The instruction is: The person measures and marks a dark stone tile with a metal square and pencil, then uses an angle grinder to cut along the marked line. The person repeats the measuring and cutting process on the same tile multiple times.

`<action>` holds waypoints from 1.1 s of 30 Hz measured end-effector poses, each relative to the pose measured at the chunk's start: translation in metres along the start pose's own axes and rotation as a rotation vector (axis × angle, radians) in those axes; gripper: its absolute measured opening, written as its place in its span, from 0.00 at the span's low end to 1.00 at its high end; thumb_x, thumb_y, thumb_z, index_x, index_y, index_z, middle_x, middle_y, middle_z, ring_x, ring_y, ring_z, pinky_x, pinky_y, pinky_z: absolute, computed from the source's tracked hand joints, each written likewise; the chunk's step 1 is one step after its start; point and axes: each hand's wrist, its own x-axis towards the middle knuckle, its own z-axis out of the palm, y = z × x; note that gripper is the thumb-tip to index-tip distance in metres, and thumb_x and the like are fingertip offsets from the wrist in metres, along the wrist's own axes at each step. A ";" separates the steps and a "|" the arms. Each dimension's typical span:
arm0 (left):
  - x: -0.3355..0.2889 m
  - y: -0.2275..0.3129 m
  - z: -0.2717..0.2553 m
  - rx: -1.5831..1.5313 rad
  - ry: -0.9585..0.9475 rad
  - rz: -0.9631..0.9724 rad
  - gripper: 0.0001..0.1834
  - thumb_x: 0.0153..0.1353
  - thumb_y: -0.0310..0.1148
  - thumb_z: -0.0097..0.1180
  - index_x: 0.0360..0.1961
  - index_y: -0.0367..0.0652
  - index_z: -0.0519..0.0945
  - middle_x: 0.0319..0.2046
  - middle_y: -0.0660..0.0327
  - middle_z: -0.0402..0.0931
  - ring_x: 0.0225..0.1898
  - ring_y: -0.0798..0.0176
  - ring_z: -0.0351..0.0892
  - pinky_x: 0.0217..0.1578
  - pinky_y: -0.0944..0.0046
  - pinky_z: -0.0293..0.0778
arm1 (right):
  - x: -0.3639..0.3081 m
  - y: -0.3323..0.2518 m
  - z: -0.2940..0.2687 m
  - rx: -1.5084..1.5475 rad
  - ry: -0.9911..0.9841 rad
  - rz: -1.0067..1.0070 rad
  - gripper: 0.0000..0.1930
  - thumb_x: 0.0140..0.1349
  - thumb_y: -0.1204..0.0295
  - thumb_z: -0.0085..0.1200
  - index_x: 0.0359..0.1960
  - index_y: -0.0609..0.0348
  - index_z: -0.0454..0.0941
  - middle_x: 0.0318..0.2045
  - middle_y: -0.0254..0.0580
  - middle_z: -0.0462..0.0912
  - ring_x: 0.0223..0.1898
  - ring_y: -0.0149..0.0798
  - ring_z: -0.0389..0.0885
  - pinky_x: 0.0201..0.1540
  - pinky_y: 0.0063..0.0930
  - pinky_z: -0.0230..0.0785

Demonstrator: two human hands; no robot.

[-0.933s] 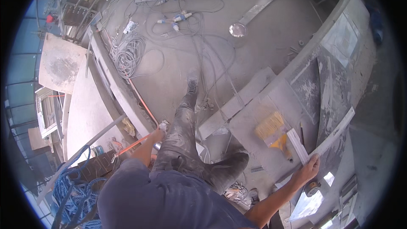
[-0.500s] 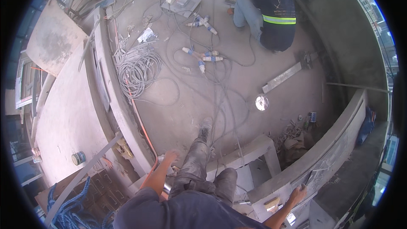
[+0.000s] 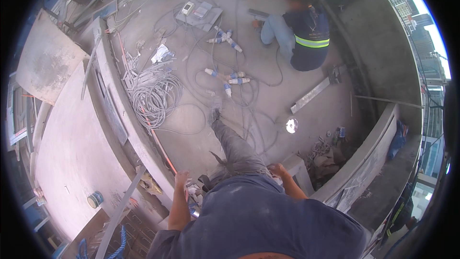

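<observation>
My left hand (image 3: 182,179) hangs at my left side beside the long curved ledge and the orange hose (image 3: 164,152). Its fingers are too small to make out. Close to my right hip is my right hand (image 3: 277,170), near the end of a low concrete block (image 3: 296,169); whether it touches the block I cannot tell. Nothing held shows in either hand. One of my legs (image 3: 237,141) is stretched forward, with its boot on the dusty floor among grey cables (image 3: 249,129).
Cable connectors (image 3: 235,77) and a coiled cable (image 3: 155,100) lie ahead. Beyond, a person (image 3: 306,38) in a reflective-striped top crouches at the right. A metal bar (image 3: 310,95), a shiny round piece (image 3: 292,125) and rubble (image 3: 323,158) lie right. Curved concrete ledges (image 3: 139,134) flank me.
My body has moved forward and tilted. My right hand has left the curved right-hand wall and come in beside my hip. My left hand has shifted slightly left, nearer the ledge.
</observation>
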 end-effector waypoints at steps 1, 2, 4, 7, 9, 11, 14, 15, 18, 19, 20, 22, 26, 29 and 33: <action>0.005 0.005 -0.015 -0.073 0.011 -0.053 0.18 0.76 0.37 0.59 0.62 0.43 0.84 0.52 0.54 0.89 0.47 0.48 0.92 0.54 0.40 0.86 | 0.009 -0.019 0.004 -0.083 -0.012 0.010 0.17 0.78 0.63 0.61 0.62 0.53 0.88 0.52 0.49 0.92 0.50 0.49 0.93 0.50 0.49 0.89; 0.007 0.013 -0.029 -0.125 0.035 -0.134 0.18 0.76 0.37 0.59 0.63 0.44 0.84 0.52 0.53 0.88 0.47 0.48 0.92 0.53 0.40 0.86 | 0.017 -0.038 0.007 -0.049 -0.002 0.067 0.17 0.78 0.63 0.61 0.62 0.52 0.88 0.52 0.48 0.92 0.50 0.49 0.93 0.50 0.49 0.89; 0.040 0.079 -0.040 -0.221 0.048 -0.197 0.18 0.76 0.37 0.58 0.62 0.44 0.83 0.53 0.53 0.86 0.47 0.48 0.92 0.53 0.39 0.86 | 0.052 -0.117 0.012 0.012 0.045 0.142 0.17 0.77 0.63 0.60 0.63 0.50 0.88 0.52 0.47 0.91 0.49 0.48 0.93 0.51 0.50 0.88; 0.039 0.134 -0.068 -0.213 0.010 -0.215 0.19 0.76 0.37 0.58 0.63 0.43 0.83 0.53 0.53 0.86 0.49 0.48 0.91 0.53 0.41 0.85 | 0.086 -0.247 0.005 0.091 0.202 0.048 0.15 0.78 0.66 0.55 0.59 0.57 0.85 0.49 0.45 0.91 0.45 0.45 0.94 0.44 0.47 0.89; 0.057 0.206 -0.074 -0.124 -0.063 -0.088 0.21 0.76 0.39 0.59 0.65 0.41 0.82 0.54 0.52 0.87 0.49 0.48 0.92 0.51 0.44 0.85 | 0.075 -0.353 -0.003 0.139 0.228 -0.318 0.19 0.77 0.63 0.57 0.63 0.60 0.84 0.46 0.43 0.90 0.42 0.40 0.91 0.45 0.40 0.86; 0.076 0.284 -0.080 -0.130 -0.054 0.032 0.21 0.77 0.38 0.59 0.65 0.40 0.82 0.56 0.51 0.88 0.49 0.49 0.92 0.49 0.47 0.85 | 0.051 -0.466 -0.004 0.163 0.192 -0.543 0.20 0.77 0.63 0.58 0.63 0.64 0.84 0.47 0.45 0.90 0.43 0.39 0.92 0.45 0.36 0.86; 0.109 0.399 -0.084 -0.165 -0.080 0.148 0.22 0.77 0.38 0.58 0.66 0.40 0.82 0.55 0.50 0.87 0.49 0.49 0.91 0.50 0.48 0.85 | 0.009 -0.600 0.002 0.080 0.220 -0.711 0.20 0.78 0.64 0.58 0.63 0.65 0.84 0.48 0.46 0.90 0.46 0.38 0.92 0.46 0.32 0.85; 0.122 0.436 -0.087 -0.126 -0.101 0.182 0.22 0.76 0.39 0.58 0.65 0.41 0.82 0.55 0.50 0.87 0.50 0.48 0.90 0.51 0.47 0.84 | 0.000 -0.630 0.005 0.048 0.226 -0.791 0.20 0.78 0.64 0.57 0.63 0.66 0.84 0.48 0.46 0.90 0.46 0.38 0.92 0.46 0.31 0.85; 0.164 0.533 -0.095 -0.036 -0.192 0.249 0.21 0.77 0.38 0.58 0.65 0.40 0.83 0.55 0.51 0.88 0.49 0.49 0.92 0.48 0.46 0.86 | 0.000 -0.685 0.012 0.074 0.244 -0.774 0.20 0.79 0.64 0.56 0.63 0.67 0.84 0.48 0.47 0.90 0.46 0.39 0.92 0.45 0.33 0.85; 0.179 0.561 -0.101 0.015 -0.203 0.216 0.21 0.77 0.37 0.57 0.66 0.39 0.83 0.55 0.51 0.88 0.48 0.50 0.93 0.46 0.47 0.87 | 0.006 -0.689 0.017 0.105 0.293 -0.690 0.20 0.79 0.65 0.56 0.63 0.67 0.84 0.48 0.47 0.90 0.46 0.39 0.92 0.44 0.33 0.85; 0.192 0.586 -0.107 0.034 -0.250 0.208 0.21 0.77 0.37 0.58 0.65 0.39 0.83 0.53 0.51 0.89 0.47 0.51 0.93 0.45 0.48 0.87 | 0.011 -0.685 0.022 0.142 0.332 -0.642 0.20 0.78 0.65 0.56 0.63 0.67 0.84 0.48 0.47 0.90 0.45 0.39 0.92 0.44 0.34 0.85; 0.220 0.640 -0.118 0.123 -0.283 0.095 0.20 0.75 0.36 0.59 0.63 0.39 0.84 0.50 0.52 0.90 0.45 0.51 0.94 0.43 0.49 0.88 | 0.020 -0.669 0.037 0.228 0.414 -0.486 0.20 0.77 0.66 0.56 0.63 0.68 0.84 0.48 0.48 0.90 0.44 0.39 0.92 0.44 0.35 0.84; 0.274 0.735 -0.149 0.275 -0.365 0.184 0.19 0.73 0.34 0.61 0.61 0.40 0.84 0.47 0.53 0.89 0.43 0.50 0.93 0.41 0.51 0.88 | -0.002 -0.606 0.089 0.456 0.419 -0.012 0.20 0.76 0.68 0.56 0.65 0.65 0.84 0.49 0.51 0.91 0.41 0.44 0.92 0.44 0.39 0.87; 0.309 0.788 -0.163 0.204 -0.401 0.146 0.18 0.75 0.36 0.60 0.62 0.42 0.84 0.51 0.54 0.87 0.47 0.49 0.90 0.45 0.47 0.88 | -0.030 -0.575 0.133 0.471 0.351 0.088 0.21 0.77 0.67 0.57 0.66 0.63 0.83 0.50 0.52 0.91 0.43 0.45 0.93 0.45 0.41 0.88; 0.330 0.852 -0.156 0.335 -0.365 0.084 0.22 0.73 0.37 0.62 0.64 0.41 0.81 0.51 0.54 0.87 0.49 0.49 0.89 0.47 0.46 0.86 | -0.056 -0.572 0.190 0.647 0.401 0.106 0.21 0.78 0.65 0.56 0.66 0.63 0.83 0.51 0.51 0.91 0.46 0.45 0.94 0.46 0.40 0.89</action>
